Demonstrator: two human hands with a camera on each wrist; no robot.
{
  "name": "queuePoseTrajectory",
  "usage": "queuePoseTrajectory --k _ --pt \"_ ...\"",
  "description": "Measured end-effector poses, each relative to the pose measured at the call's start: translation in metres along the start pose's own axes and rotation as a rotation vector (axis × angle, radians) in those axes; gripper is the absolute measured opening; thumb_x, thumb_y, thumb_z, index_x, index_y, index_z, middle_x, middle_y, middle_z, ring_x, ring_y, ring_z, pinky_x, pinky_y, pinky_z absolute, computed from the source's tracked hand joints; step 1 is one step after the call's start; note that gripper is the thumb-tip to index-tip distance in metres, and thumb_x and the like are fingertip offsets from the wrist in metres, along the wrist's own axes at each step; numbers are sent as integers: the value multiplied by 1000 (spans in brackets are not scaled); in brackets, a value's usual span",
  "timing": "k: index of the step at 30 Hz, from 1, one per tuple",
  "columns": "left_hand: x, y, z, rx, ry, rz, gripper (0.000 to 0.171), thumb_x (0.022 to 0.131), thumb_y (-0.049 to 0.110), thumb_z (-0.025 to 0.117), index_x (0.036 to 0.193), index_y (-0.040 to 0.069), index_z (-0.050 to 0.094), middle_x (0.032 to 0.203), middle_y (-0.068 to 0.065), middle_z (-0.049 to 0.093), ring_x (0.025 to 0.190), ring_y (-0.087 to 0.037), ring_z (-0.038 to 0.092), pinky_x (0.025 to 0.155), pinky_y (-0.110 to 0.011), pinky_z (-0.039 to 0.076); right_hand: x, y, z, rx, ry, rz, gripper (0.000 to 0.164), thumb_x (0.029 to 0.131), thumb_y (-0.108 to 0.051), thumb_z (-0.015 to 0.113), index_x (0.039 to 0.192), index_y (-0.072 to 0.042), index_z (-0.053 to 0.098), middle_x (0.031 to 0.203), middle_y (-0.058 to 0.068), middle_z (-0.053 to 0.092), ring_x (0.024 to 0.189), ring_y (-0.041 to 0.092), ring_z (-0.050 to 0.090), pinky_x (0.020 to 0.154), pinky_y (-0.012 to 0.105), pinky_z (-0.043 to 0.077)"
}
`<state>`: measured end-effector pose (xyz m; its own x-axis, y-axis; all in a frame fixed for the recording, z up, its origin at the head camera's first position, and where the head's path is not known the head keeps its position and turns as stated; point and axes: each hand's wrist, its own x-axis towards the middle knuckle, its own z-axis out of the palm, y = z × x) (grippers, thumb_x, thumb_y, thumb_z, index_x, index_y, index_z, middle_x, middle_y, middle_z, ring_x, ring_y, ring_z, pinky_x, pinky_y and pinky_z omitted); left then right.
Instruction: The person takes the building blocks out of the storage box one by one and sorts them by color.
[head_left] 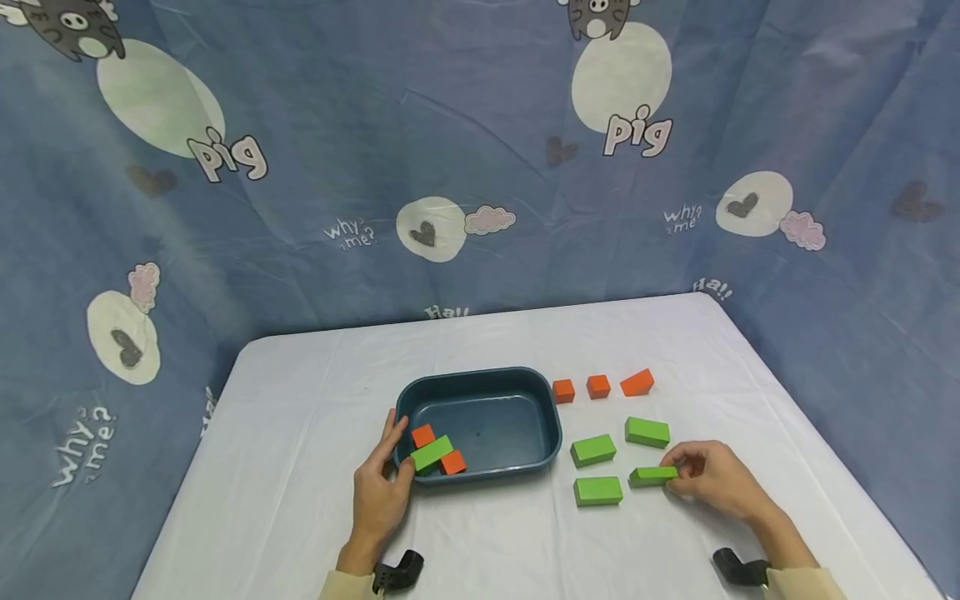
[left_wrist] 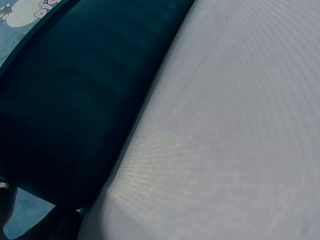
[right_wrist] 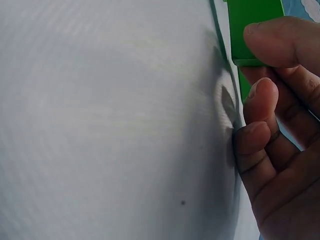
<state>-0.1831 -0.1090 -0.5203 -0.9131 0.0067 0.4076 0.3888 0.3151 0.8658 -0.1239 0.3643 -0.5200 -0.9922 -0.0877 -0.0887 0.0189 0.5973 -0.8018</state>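
Note:
My left hand [head_left: 381,500] holds a dark blue plastic bin [head_left: 480,479] by its front left corner, with fingers along the left wall and thumb near the front rim. In the bin's left end lie a green block [head_left: 431,452] and two orange cubes, one behind it [head_left: 423,435] and one in front [head_left: 453,462]. On the right, my right hand [head_left: 712,479] pinches the right end of a green rectangular block [head_left: 652,477] between thumb and fingers. The right wrist view shows the thumb [right_wrist: 275,42] pressed on that block's face.
Three other green blocks lie nearby: one at the back [head_left: 647,432], one in the middle [head_left: 592,450], one in front [head_left: 597,492]. Behind them are two orange cubes [head_left: 564,391] [head_left: 597,387] and an orange wedge [head_left: 637,382]. A blue printed curtain [head_left: 480,167] hangs behind the white-covered table [head_left: 300,417].

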Motion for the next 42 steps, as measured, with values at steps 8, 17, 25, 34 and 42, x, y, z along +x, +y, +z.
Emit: queuePoseTrajectory --k 8,17,25,34,42 --pt "-1 -2 -4 6 6 -7 56 83 -19 58 138 -11 57 153 -25 42 141 -43 40 105 -12 34 1 1 9 -24 21 24 24 71 1 81 93 -7 74 69 0 59 61 10 52 55 25 45" --pt "0 -2 -6 18 5 -10 56 83 -18 59 139 -10 56 153 -26 43 140 -43 41 105 -13 34 1 -4 3 97 40 0 43 75 -4 84 114 1 68 98 12 67 62 10 54 52 26 45" --pt "2 -4 -6 9 0 1 57 83 -18 58 139 -10 56 153 -27 42 140 -43 41 104 -14 36 10 -15 -13 91 143 -72 42 84 -7 81 121 3 64 96 16 61 62 12 54 48 29 41" --pt "1 -4 -3 -7 -5 19 57 82 -18 60 139 -12 55 153 -27 41 139 -44 41 105 -15 36 26 -25 -19 103 151 -153 40 86 -3 78 122 4 62 101 24 60 65 15 58 52 30 44" --pt "-1 -11 -3 3 9 37 58 80 -19 61 138 -12 56 152 -29 42 138 -45 42 107 -16 33 46 -41 -16 131 116 -234 41 87 -2 77 125 0 62 104 21 62 71 18 61 59 28 51"
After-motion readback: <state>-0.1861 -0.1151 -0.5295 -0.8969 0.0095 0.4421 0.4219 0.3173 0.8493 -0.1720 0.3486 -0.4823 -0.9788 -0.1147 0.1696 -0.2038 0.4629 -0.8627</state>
